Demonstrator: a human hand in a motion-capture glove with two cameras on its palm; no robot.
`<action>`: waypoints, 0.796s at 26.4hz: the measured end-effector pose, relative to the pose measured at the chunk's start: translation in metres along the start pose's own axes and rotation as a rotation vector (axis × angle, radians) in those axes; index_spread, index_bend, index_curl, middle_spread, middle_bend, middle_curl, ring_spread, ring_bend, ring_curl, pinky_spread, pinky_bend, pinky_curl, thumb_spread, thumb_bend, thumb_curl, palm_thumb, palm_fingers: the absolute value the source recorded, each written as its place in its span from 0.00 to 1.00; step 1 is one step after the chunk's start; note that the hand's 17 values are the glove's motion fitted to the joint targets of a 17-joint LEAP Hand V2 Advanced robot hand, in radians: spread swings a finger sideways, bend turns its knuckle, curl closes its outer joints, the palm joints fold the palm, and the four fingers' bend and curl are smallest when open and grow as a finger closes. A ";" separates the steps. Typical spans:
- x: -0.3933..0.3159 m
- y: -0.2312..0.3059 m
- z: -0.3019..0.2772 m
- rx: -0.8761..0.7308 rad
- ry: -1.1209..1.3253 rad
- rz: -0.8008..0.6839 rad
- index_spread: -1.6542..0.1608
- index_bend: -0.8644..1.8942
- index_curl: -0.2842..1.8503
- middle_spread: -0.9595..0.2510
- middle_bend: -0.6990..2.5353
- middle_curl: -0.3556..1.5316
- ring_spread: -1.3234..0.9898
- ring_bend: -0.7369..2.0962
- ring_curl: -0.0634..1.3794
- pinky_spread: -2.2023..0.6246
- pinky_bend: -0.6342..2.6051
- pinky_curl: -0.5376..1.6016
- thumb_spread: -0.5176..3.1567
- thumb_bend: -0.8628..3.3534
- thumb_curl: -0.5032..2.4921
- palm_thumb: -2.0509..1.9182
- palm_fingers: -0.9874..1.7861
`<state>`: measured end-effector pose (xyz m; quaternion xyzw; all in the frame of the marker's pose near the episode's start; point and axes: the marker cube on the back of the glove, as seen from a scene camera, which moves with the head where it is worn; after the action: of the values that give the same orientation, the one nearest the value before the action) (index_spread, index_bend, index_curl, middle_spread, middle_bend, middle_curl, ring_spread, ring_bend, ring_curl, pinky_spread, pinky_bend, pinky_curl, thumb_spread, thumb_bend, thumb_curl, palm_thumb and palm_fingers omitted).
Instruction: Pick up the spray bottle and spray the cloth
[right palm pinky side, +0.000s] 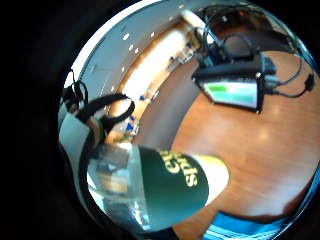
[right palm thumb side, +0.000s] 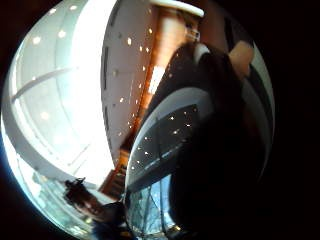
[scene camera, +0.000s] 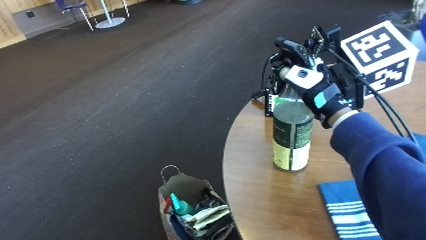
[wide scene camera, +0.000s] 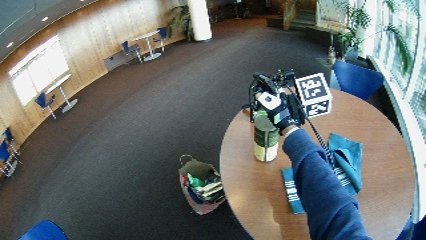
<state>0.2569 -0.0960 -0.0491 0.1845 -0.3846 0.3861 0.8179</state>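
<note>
A green glass spray bottle (scene camera: 291, 135) with a dark green and cream label stands upright near the round wooden table's (scene camera: 259, 200) edge. My gloved right hand (scene camera: 318, 90) grips its neck and black sprayer head from above, fingers curled round the top. A blue cloth (scene camera: 343, 205) with white stripes lies flat on the table, nearer the person than the bottle. In the wide outside view the hand (wide scene camera: 279, 111) sits on top of the bottle (wide scene camera: 265, 141), with the cloth (wide scene camera: 346, 161) to its right. The bottle's label (right palm pinky side: 172, 182) fills the little finger side palm view, with a corner of the cloth (right palm pinky side: 240, 227) beyond it.
A black device with a lit screen (right palm pinky side: 232, 91) and cables sits on the table behind the bottle. An open bag (scene camera: 193, 207) of supplies stands on the dark floor beside the table's edge. Blue chairs (wide scene camera: 359, 77) stand around the room.
</note>
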 end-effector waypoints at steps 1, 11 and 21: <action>0.004 0.005 -0.003 -0.058 0.013 0.015 0.76 0.35 0.27 0.67 0.46 0.47 0.48 0.53 0.35 0.66 0.36 0.43 0.34 0.20 0.42 0.74 0.81; 0.018 0.099 -0.071 -0.281 0.435 -0.015 0.70 0.35 0.23 0.76 0.36 0.41 0.54 0.42 0.31 0.81 0.39 0.45 0.41 0.19 0.37 0.67 0.43; 0.065 0.372 -0.172 -0.166 1.065 0.414 0.68 0.41 0.26 0.77 0.31 0.37 0.58 0.36 0.23 0.87 0.35 0.41 0.42 0.17 0.32 0.59 0.46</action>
<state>0.0792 0.2749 -0.1070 -0.1791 0.0231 0.5463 0.8179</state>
